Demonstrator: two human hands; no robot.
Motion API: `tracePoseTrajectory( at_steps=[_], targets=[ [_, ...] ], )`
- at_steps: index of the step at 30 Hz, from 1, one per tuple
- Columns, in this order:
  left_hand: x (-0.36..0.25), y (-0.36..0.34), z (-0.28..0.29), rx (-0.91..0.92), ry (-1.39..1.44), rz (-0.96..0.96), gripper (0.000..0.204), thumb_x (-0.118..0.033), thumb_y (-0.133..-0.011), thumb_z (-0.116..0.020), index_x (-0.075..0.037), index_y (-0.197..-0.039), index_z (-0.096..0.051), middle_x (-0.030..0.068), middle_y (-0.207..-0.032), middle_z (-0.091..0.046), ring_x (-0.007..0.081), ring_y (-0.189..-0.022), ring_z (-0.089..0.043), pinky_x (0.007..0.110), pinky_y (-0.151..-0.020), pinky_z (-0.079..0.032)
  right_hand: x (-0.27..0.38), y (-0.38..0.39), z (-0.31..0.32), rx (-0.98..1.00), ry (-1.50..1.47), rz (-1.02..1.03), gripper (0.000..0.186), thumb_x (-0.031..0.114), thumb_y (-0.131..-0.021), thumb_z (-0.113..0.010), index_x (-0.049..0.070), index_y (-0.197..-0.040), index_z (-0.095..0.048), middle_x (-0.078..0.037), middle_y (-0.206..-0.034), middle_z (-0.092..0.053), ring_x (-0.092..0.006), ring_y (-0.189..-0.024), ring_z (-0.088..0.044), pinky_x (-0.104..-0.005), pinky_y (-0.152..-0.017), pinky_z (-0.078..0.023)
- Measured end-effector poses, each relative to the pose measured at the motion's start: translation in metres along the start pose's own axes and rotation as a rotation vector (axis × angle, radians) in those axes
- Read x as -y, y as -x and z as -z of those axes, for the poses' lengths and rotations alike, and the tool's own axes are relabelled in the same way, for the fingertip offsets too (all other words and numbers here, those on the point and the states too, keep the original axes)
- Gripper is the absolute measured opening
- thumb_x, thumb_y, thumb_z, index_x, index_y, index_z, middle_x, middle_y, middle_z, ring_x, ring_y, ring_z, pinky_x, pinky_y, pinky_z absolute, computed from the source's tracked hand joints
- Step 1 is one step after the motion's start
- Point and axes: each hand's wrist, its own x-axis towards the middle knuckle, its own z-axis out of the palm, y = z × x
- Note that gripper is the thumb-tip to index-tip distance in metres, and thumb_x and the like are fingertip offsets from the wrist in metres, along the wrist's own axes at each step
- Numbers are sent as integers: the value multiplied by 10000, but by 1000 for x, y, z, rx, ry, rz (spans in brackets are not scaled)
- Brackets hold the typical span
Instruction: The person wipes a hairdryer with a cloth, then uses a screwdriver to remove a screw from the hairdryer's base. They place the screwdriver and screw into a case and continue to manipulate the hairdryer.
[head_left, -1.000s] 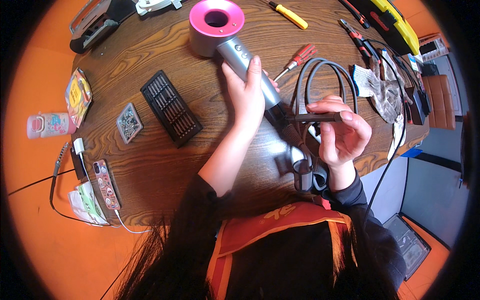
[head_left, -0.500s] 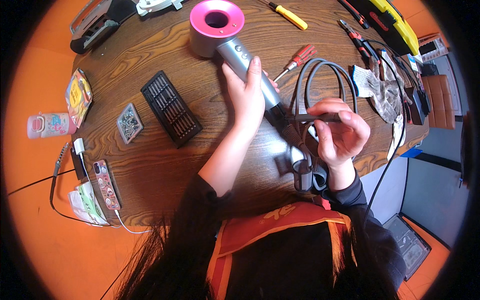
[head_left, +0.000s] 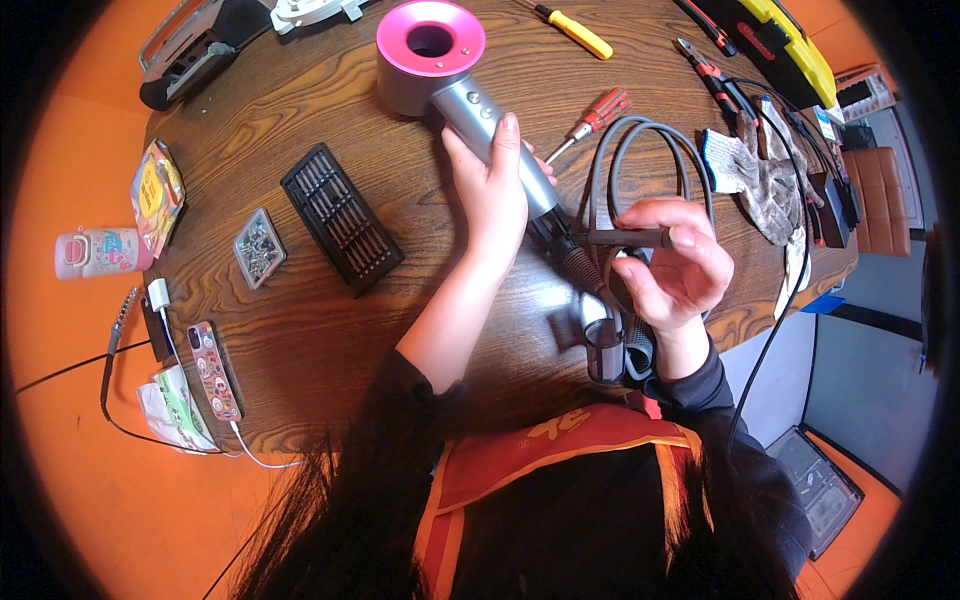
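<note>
My left hand [head_left: 490, 200] is wrapped round the silver handle of a hair dryer [head_left: 462, 108] with a pink ring on its head. The handle slants down to the right, and dark inner parts [head_left: 550, 232] show at its lower end. In my right hand [head_left: 690, 268], thumb and fingers pinch a slim dark precision screwdriver [head_left: 632, 238], held nearly level. It points left at those inner parts; whether its tip touches a screw is too small to tell. Below hang the ribbed cord sleeve [head_left: 583, 270] and a grey translucent cylindrical cover [head_left: 604, 358] near the table edge.
Left of the dryer lie a black bit case [head_left: 343, 222] and a small tray of screws [head_left: 260, 250]. A red-handled screwdriver [head_left: 603, 112], looped grey cable [head_left: 601, 165], work gloves [head_left: 765, 175] and pliers [head_left: 715, 80] lie to the right. A yellow screwdriver [head_left: 580, 33] lies farther back.
The hair dryer and my left hand have shifted very slightly left. My right hand has moved slightly left and down, its fingers turning a little round the screwdriver.
</note>
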Motion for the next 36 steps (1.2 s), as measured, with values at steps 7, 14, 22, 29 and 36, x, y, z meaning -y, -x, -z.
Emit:
tracePoseTrajectory(
  at_steps=[7,14,22,29,36],
  targets=[
    [0,-1,0,12,5,-7,275,-239,-904,-504,-77,-1032,-322,83,-709,-476,179,-506,-540,307,-435,-482,1,-2,1,-13,-10,-37,535,-113,-687,-623,83,-1154,-451,-179,-931,-602,-262,-800,-607,-342,-670,-485],
    [1,-1,0,0,6,-4,268,-232,-907,-499,-74,-1034,-324,84,-705,-477,180,-501,-541,305,-429,-481,0,1,-1,-35,-24,-50,525,-92,-743,-576,92,-1188,-368,-188,-928,-581,-263,-797,-590,-323,-702,-479],
    [1,-1,0,-3,-16,-8,266,-230,-909,-495,-69,-1034,-325,85,-709,-479,179,-497,-542,303,-428,-481,-3,2,-7,-28,28,-105,555,-127,-745,-567,63,-1213,-338,-174,-962,-508,-236,-865,-525,-333,-772,-459],
    [1,-1,0,1,-12,-7,264,-229,-909,-494,-67,-1030,-324,87,-712,-478,182,-503,-543,302,-433,-482,-5,2,-5,41,4,-94,639,-95,-730,-619,85,-1266,-321,-192,-995,-570,-260,-873,-579,-343,-746,-459],
    [1,-1,0,7,-4,-16,267,-234,-910,-492,-64,-1027,-322,88,-710,-474,184,-501,-540,308,-431,-478,-4,2,-11,18,-223,-219,584,-95,-738,-619,87,-1241,-383,-202,-963,-577,-273,-870,-604,-336,-737,-497]
  ],
)
